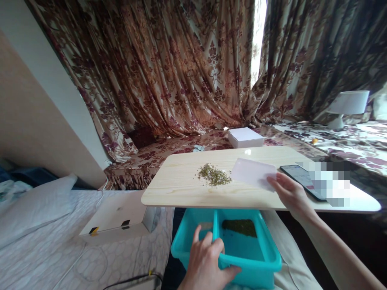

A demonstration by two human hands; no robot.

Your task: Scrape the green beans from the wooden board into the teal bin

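Note:
My right hand pinches the right edge of a thin whitish sheet, held over the pale wooden board. Left of the sheet lies a loose pile of small green-brown bits. Below the board's front edge is a turquoise bin split by a divider. Dark green material rests in its right compartment, and a pale item shows in the left one. My left hand grips the bin's near rim by the divider, its index finger raised.
A phone lies on the board's right part, beside a blurred patch. Behind the board is a white box. A larger white box sits on the bed at left, with cables nearby. A lamp stands at the right.

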